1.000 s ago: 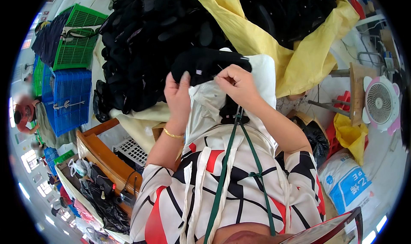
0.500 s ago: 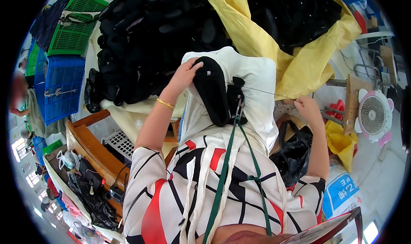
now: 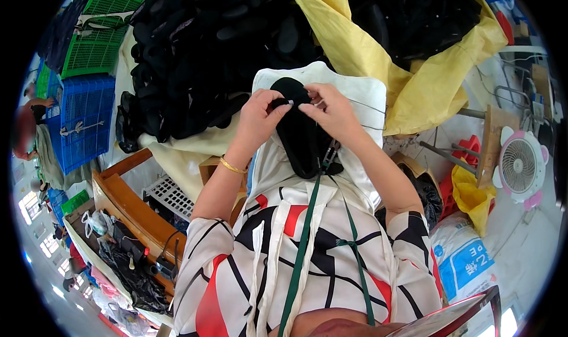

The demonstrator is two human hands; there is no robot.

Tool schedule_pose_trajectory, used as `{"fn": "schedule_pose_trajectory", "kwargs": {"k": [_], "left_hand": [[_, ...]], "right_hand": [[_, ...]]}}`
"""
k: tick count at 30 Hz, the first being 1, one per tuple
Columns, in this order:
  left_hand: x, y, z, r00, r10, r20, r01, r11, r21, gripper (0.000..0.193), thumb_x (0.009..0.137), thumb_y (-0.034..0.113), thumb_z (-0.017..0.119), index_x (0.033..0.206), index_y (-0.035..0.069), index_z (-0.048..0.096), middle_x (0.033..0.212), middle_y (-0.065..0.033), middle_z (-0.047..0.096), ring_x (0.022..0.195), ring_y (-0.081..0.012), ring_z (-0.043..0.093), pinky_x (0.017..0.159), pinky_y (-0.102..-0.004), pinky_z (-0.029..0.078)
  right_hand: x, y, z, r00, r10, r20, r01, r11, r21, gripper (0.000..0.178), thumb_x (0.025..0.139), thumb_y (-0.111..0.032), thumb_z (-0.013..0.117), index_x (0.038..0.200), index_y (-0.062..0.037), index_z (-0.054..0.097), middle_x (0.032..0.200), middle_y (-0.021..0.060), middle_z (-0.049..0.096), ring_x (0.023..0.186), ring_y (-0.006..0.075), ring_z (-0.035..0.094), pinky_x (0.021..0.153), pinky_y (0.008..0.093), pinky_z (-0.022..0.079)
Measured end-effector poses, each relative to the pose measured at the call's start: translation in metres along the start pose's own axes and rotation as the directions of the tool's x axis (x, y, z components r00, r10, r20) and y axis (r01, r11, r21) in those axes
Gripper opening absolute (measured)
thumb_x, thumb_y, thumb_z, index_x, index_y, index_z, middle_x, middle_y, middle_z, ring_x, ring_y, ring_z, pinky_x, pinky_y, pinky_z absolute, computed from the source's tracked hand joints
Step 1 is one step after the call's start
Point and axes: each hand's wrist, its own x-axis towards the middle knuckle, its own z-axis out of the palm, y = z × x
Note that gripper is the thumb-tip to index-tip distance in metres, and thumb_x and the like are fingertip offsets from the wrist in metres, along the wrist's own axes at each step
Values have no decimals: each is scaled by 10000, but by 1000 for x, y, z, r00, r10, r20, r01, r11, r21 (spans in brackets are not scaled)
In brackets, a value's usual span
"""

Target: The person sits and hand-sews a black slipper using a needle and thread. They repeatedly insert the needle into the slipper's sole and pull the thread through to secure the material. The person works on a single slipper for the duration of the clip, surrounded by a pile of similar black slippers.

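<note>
A black cloth slipper [image 3: 299,139] lies lengthwise on the white cloth [image 3: 361,88] over my lap. My left hand [image 3: 260,117] pinches its far end, beside a small white tag [image 3: 290,102]. Closed at the fingertips, my right hand [image 3: 332,113] meets the slipper's right edge; whatever it pinches is too small to make out. Dark thread [image 3: 368,107] trails over the cloth to the right of that hand. Small metal snips [image 3: 329,157] hang on a green cord [image 3: 309,230] round my neck and rest by the slipper's near end, partly over another black piece.
Beyond my lap a big heap of black slippers [image 3: 231,47] spreads out, with yellow sheeting [image 3: 408,94] to its right. At left stand a wooden chair [image 3: 131,213] and blue crates [image 3: 86,115]. A small fan [image 3: 522,164] and a black plastic bag [image 3: 425,190] are at right.
My right hand has come in from the far right, where it drew a thread taut, to the slipper. My left hand has shifted slightly right and nearer, its fingers now around the tag.
</note>
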Motion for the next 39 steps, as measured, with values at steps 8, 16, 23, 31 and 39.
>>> {"fn": "schedule_pose_trajectory", "kwargs": {"k": [8, 16, 23, 31, 39], "left_hand": [[-22, -24, 16, 912, 384, -143, -333, 898, 287, 236, 767, 12, 772, 980, 52, 677, 883, -103, 645, 760, -275, 628, 631, -348, 515], [-24, -26, 25, 928, 309, -208, -244, 927, 285, 215, 787, 71, 764, 981, 64, 673, 857, -83, 638, 756, -279, 625, 624, -347, 520], [-18, -41, 21, 992, -121, 18, 122, 963, -239, 139, 882, 115, 731, 950, 8, 673, 791, -18, 617, 685, -119, 567, 601, -250, 454], [-1, -31, 15, 868, -467, 170, 486, 723, -491, 232, 906, 209, 726, 825, 3, 657, 709, 40, 572, 643, -53, 483, 585, -233, 411], [5, -23, 10, 834, -517, 191, 544, 715, -440, 374, 935, 338, 683, 733, 29, 621, 637, 25, 530, 587, -65, 480, 527, -250, 390]], "right_hand": [[-3, 23, 24, 948, -319, 22, 315, 924, -218, 203, 800, -59, 756, 988, -44, 679, 831, 118, 576, 788, 299, 581, 685, 377, 483], [4, 23, 23, 938, -344, 30, 339, 901, -271, 193, 780, -84, 763, 956, -64, 685, 809, 90, 580, 782, 282, 597, 641, 375, 494], [14, 21, 19, 917, 339, 209, -367, 924, 111, 275, 827, -263, 758, 856, -13, 649, 762, 134, 584, 714, 311, 600, 644, 379, 488], [-1, -5, 5, 947, 127, 295, -17, 937, -348, 310, 841, -277, 725, 743, -3, 616, 723, 155, 603, 723, 337, 623, 644, 419, 491], [-4, 8, -7, 972, -168, 166, 234, 773, -589, 235, 878, -208, 664, 716, -42, 627, 694, 129, 575, 717, 330, 618, 635, 437, 494]]}}
